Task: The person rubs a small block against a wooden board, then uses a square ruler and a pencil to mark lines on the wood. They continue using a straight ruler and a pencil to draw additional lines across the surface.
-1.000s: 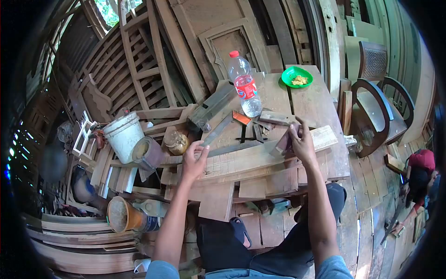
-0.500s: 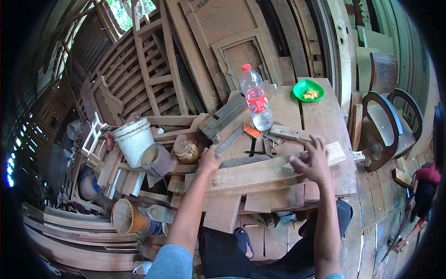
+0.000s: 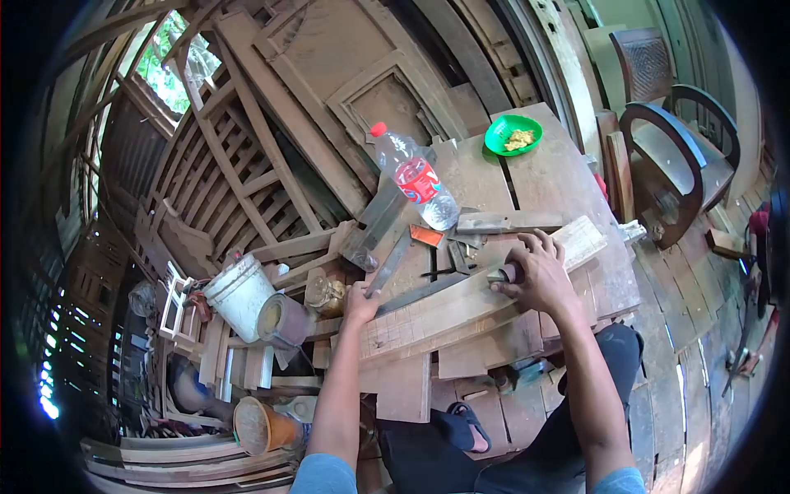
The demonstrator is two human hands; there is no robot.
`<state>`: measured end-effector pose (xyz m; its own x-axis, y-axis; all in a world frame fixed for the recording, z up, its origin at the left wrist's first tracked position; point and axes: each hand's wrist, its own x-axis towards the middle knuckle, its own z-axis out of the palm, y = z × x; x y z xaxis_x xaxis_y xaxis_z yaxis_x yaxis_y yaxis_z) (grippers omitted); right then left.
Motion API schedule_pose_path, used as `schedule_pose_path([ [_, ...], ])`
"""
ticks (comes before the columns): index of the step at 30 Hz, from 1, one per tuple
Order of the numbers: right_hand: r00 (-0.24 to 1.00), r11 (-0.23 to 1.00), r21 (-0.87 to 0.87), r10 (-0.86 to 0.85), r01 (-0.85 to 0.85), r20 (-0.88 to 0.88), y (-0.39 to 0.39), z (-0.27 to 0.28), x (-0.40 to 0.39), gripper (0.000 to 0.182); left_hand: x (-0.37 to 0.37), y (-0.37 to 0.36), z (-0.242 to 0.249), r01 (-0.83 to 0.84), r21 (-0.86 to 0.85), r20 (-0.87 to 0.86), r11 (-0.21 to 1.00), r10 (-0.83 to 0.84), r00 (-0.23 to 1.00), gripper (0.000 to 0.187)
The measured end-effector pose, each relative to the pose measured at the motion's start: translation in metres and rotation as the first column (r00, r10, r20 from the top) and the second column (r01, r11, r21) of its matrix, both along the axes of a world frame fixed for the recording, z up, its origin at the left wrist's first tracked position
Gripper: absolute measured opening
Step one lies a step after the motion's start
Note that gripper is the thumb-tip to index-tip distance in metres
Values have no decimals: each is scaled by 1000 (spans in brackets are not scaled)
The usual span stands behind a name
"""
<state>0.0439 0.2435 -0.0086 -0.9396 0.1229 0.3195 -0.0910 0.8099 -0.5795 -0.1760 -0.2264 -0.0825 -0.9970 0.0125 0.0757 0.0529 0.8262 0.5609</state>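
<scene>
A long, slightly curved wooden board lies across the near side of the workbench. My left hand grips its left end, with the fingertips partly hidden. On the board's right part, my right hand is closed around a folded brownish piece that looks like sandpaper and presses it to the top face. Beyond the board, a flat grey bar lies near my left fingers, and an orange block sits at its far end.
A water bottle with a red cap and a green bowl of food stand on the bench. To the left are a white bucket, a sandpaper roll, a jar and an orange bucket. A chair stands right.
My right hand has come down from above the board onto its surface with the sandpaper. My left hand stays at the board's left end. The view has turned and tilted.
</scene>
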Motion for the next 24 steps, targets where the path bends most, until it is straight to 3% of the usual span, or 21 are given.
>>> schedule_pose_path([
  [3, 1000, 997, -69, -27, 27, -7, 3, -6, -5, 64, -2, -5, -1, 9, -72, -28, 997, -11, 1000, 49],
  [8, 999, 998, -30, -46, 46, 22, 2, -2, -1, 66, 12, 6, 20, -43, -31, 0, 999, 43, 999, 52],
  [11, 999, 999, -24, -47, 48, 23, 1, 2, 1, 66, 13, 10, 38, 9, 7, 36, 1000, -9, 999, 51],
  [18, 999, 999, -52, -14, 15, 29, 4, -4, -4, 67, 10, 8, 56, 176, 189, 38, 966, -187, 982, 30],
  [21, 999, 999, -32, -17, 18, 44, 4, -2, -3, 66, 13, 15, 65, 152, 199, 14, 968, -158, 987, 21],
  [24, 999, 999, -33, -15, 16, 28, 5, -4, -4, 66, 20, 29, 83, 87, -21, -96, 996, -89, 991, 19],
])
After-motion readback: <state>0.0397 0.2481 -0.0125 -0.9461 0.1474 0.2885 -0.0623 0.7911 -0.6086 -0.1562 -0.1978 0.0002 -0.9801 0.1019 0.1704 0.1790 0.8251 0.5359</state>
